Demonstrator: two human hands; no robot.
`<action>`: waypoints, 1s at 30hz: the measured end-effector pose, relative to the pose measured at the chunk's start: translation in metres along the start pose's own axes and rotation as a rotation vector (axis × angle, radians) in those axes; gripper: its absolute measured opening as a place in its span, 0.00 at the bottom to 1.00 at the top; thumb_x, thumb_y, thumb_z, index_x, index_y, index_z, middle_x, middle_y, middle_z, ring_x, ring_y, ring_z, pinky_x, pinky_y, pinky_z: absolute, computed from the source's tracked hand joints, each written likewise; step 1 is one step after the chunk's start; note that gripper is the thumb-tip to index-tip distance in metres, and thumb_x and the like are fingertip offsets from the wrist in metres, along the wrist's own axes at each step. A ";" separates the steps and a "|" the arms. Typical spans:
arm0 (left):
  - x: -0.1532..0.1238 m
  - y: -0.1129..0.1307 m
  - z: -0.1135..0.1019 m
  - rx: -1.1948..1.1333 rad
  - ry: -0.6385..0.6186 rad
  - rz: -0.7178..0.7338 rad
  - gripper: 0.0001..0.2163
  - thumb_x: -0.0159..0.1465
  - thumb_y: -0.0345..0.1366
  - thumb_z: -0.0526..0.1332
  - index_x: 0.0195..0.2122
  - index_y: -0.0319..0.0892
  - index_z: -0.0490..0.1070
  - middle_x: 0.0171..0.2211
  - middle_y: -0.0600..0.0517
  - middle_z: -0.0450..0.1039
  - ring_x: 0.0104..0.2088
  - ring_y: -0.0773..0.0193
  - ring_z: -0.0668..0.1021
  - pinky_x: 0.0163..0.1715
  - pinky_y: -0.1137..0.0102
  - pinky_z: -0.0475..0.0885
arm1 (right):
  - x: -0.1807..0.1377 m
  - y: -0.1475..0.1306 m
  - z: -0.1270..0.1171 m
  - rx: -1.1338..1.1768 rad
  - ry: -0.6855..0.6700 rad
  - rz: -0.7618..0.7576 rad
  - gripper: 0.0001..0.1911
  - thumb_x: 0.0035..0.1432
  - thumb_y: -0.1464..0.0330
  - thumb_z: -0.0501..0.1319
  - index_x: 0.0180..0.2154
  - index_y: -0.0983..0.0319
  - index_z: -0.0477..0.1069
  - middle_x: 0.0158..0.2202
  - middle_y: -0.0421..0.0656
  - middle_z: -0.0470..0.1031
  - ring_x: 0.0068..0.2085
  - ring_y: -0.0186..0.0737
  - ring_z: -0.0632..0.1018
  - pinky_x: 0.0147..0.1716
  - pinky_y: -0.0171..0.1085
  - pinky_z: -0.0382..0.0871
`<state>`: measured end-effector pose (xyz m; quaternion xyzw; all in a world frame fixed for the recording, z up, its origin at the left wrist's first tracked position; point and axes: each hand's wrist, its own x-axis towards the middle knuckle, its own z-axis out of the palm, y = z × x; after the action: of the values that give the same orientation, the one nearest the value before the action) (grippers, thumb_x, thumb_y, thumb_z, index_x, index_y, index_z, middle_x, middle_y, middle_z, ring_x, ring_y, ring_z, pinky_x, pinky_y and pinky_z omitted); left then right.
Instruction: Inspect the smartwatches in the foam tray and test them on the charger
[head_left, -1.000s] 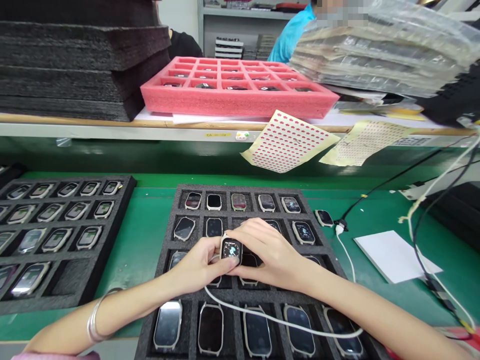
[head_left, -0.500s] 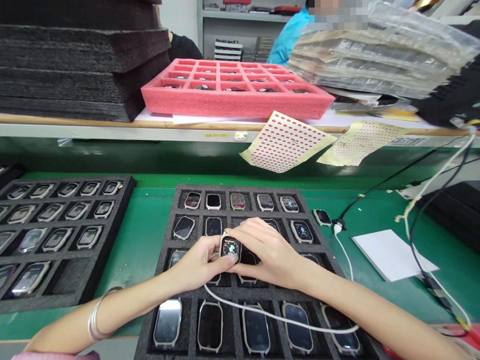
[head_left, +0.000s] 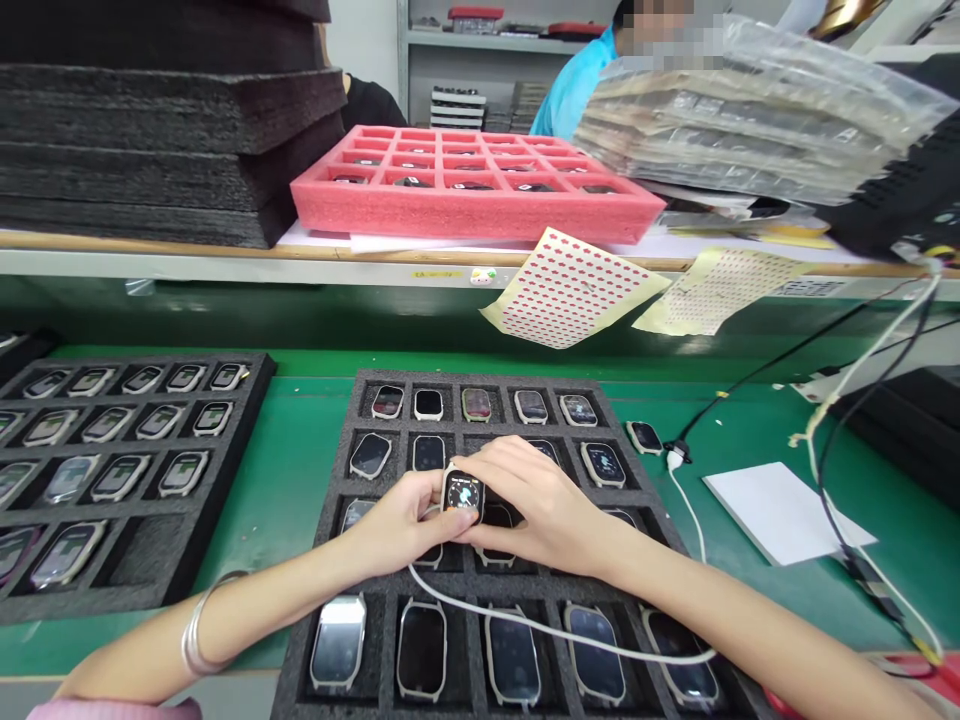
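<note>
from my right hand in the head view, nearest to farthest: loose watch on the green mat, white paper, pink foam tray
1. loose watch, on the mat just right of the black tray, nearest the right hand on the lit watch
2. white paper, farther right on the mat
3. pink foam tray, up on the back shelf

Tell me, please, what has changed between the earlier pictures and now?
Nothing has visibly moved. The left hand and right hand still hold the lit watch over the black foam tray, the white cable still trailing from it; only the camera view shifted slightly.
</note>
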<state>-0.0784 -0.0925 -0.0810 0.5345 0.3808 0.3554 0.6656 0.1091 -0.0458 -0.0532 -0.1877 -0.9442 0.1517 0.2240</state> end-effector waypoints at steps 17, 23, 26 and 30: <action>-0.031 0.008 0.000 -0.042 0.119 -0.183 0.18 0.61 0.43 0.60 0.47 0.37 0.64 0.34 0.49 0.73 0.15 0.78 0.60 0.14 0.77 0.55 | 0.004 0.034 -0.023 -0.174 -0.177 0.162 0.27 0.55 0.60 0.66 0.53 0.66 0.66 0.49 0.53 0.68 0.50 0.53 0.68 0.48 0.52 0.65; -0.026 0.001 -0.002 -0.073 0.080 -0.154 0.16 0.60 0.42 0.62 0.43 0.38 0.65 0.32 0.50 0.75 0.15 0.77 0.60 0.11 0.79 0.56 | 0.046 0.014 -0.007 -0.255 -0.342 -0.015 0.13 0.62 0.71 0.58 0.47 0.67 0.71 0.41 0.51 0.74 0.45 0.49 0.71 0.43 0.47 0.66; -0.026 0.000 -0.003 -0.096 0.072 -0.134 0.14 0.59 0.41 0.63 0.41 0.38 0.65 0.31 0.50 0.75 0.15 0.76 0.62 0.11 0.80 0.57 | 0.064 0.009 0.006 -0.351 -0.443 -0.039 0.09 0.59 0.74 0.59 0.41 0.70 0.73 0.36 0.53 0.73 0.41 0.50 0.72 0.40 0.46 0.66; -0.028 0.003 -0.006 -0.147 0.096 -0.124 0.14 0.58 0.41 0.64 0.40 0.37 0.66 0.32 0.49 0.75 0.14 0.78 0.61 0.11 0.79 0.55 | 0.075 0.014 0.008 -0.300 -0.469 -0.015 0.09 0.55 0.72 0.63 0.39 0.70 0.73 0.34 0.52 0.74 0.39 0.50 0.73 0.38 0.45 0.68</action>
<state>-0.0964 -0.1143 -0.0755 0.4419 0.4175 0.3659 0.7047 0.0474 -0.0036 -0.0375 -0.1713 -0.9836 0.0479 -0.0299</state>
